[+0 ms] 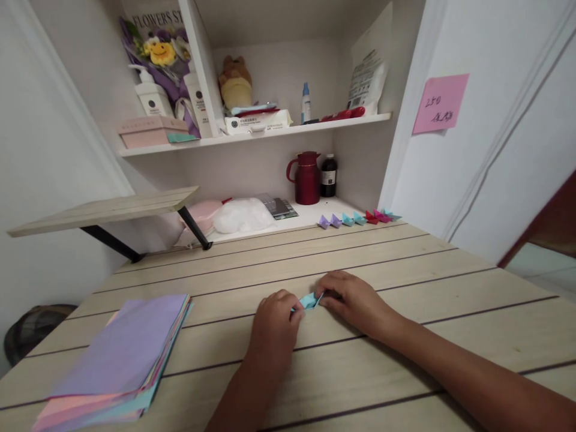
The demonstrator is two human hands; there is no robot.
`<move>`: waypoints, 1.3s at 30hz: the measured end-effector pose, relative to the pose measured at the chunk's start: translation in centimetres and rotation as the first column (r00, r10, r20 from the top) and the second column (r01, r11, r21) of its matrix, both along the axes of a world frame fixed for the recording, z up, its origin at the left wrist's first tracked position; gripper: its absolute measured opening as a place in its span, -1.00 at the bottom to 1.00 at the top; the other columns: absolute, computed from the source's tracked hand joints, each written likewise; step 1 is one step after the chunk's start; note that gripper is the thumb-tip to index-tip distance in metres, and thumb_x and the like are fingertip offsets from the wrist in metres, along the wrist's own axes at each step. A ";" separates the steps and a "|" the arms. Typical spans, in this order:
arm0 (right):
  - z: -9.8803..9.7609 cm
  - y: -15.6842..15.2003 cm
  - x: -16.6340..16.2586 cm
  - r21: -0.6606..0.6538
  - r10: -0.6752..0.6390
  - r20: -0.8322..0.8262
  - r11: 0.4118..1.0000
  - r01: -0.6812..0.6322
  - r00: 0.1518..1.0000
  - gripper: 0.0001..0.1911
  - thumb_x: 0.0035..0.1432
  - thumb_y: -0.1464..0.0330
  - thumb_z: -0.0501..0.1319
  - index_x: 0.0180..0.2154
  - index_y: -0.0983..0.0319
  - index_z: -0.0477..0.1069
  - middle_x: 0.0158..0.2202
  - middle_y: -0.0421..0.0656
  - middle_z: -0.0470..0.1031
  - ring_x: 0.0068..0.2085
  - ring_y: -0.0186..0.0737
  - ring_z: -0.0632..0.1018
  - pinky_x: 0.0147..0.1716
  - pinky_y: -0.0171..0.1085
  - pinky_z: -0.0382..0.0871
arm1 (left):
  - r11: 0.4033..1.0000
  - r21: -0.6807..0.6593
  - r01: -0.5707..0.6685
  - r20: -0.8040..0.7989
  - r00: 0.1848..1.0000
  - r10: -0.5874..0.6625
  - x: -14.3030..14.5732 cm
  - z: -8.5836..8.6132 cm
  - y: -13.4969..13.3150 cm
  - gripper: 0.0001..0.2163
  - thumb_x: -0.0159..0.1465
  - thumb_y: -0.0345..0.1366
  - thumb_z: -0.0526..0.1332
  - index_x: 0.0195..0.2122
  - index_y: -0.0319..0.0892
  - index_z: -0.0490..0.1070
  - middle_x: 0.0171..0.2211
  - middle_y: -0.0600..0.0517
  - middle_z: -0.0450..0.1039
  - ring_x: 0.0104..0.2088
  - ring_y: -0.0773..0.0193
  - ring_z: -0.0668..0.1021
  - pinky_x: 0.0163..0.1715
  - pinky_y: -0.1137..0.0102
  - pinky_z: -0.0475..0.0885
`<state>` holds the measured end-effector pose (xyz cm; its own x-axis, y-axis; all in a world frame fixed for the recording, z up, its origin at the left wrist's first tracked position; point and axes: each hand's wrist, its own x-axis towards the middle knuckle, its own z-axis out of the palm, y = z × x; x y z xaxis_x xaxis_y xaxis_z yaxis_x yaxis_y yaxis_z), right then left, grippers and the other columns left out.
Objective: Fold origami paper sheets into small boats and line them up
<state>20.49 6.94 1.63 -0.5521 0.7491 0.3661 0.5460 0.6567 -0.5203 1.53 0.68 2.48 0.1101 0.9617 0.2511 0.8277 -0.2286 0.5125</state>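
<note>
Between my two hands, just over the middle of the wooden tabletop (382,372), is a small folded piece of light blue paper (309,301). My left hand (278,318) pinches its left end, with fingers curled and thumb pressed in. At the other end, my right hand (348,298) grips the paper between thumb and fingertips. Both ends are hidden by the fingers. Along the back edge stands a row of small folded paper boats (359,218) in purple, light blue, red and pink. A stack of coloured paper (126,348), purple on top, lies at the left.
A small raised wooden shelf (108,207) on black legs stands at the back left. Behind the tabletop, a cabinet holds a red jug (308,180), a dark bottle (329,176) and a white plastic bag (245,216). A pink note (441,103) is stuck on the right wall.
</note>
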 end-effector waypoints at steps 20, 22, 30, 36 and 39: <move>0.7 0.1 0.0 -0.073 0.044 0.003 0.996 -0.043 0.999 -0.95 0.04 0.39 0.29 -0.37 0.14 0.49 -0.25 -0.18 0.57 -0.19 -0.14 0.51 -0.18 -0.22 0.34 | 1.000 -0.002 -0.027 -0.063 0.998 0.027 0.8 -0.5 -0.1 -0.84 0.16 -0.53 0.17 -0.34 -0.11 0.38 -0.30 0.06 0.47 -0.31 0.24 0.45 -0.25 0.35 0.27; 1.0 0.0 0.2 -0.113 0.079 -0.052 0.990 -0.085 0.996 -0.91 0.13 0.29 0.25 -0.39 0.15 0.47 -0.22 -0.15 0.56 -0.17 -0.14 0.52 -0.15 -0.21 0.35 | 1.000 0.003 -0.007 -0.067 0.998 0.007 0.7 -0.5 -0.2 -0.85 0.16 -0.53 0.16 -0.35 -0.11 0.37 -0.32 0.07 0.46 -0.32 0.24 0.44 -0.25 0.34 0.26; 1.5 0.0 0.4 -0.260 0.161 -0.162 0.945 -0.200 0.974 -0.87 0.10 0.24 0.28 -0.34 0.16 0.48 -0.20 -0.15 0.55 -0.16 -0.16 0.53 -0.14 -0.22 0.38 | 0.996 -0.006 0.089 -0.102 0.991 -0.090 0.5 -0.4 -0.1 -0.86 0.21 -0.50 0.12 -0.36 -0.12 0.37 -0.32 0.06 0.44 -0.24 0.20 0.45 -0.22 0.33 0.24; 1.5 -0.1 0.4 -0.299 0.159 -0.200 0.930 -0.214 0.967 -0.88 0.03 0.28 0.33 -0.37 0.18 0.51 -0.19 -0.14 0.57 -0.17 -0.15 0.54 -0.15 -0.23 0.40 | 0.995 -0.010 0.102 -0.114 0.988 -0.102 0.6 -0.2 -0.3 -0.85 0.21 -0.50 0.11 -0.35 -0.12 0.38 -0.29 0.05 0.43 -0.23 0.21 0.45 -0.23 0.33 0.24; 1.6 -0.1 0.5 -0.317 0.104 -0.194 0.934 -0.163 0.975 -0.84 0.13 0.27 0.24 -0.41 0.21 0.51 -0.26 -0.13 0.58 -0.23 -0.16 0.55 -0.19 -0.22 0.40 | 0.995 -0.016 0.098 -0.126 0.987 -0.099 0.7 -0.2 -0.4 -0.85 0.20 -0.51 0.11 -0.33 -0.11 0.39 -0.28 0.05 0.43 -0.23 0.21 0.45 -0.22 0.33 0.24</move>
<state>20.97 6.83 3.25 -0.6064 0.7671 0.2095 0.3486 0.4933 -0.7969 2.22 0.33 2.30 0.2345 0.9470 0.2196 0.8599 -0.3074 0.4075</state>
